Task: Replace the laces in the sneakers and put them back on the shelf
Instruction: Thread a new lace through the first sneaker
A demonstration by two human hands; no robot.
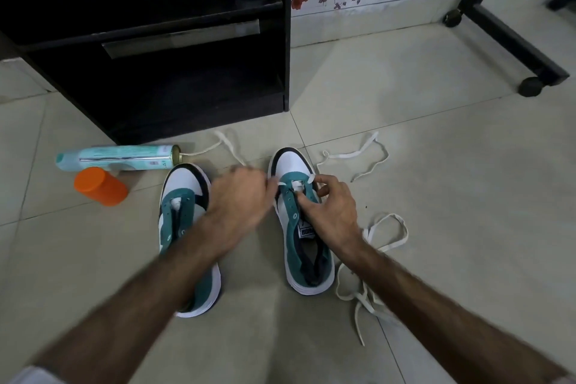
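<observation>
Sneakers: two (187, 227) (304, 227). Both hands' fingers (241, 193) (332, 204) pinch white lace (352, 154); spare lace (374, 259) alongside.

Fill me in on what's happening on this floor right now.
A person is lacing the right-hand teal and white sneaker. The left hand pinches a white lace at the lowest eyelets; the right hand holds the shoe's eyelet edge. The other teal and white sneaker has no lace yet. A loose white lace lies on the tiled floor.
</observation>
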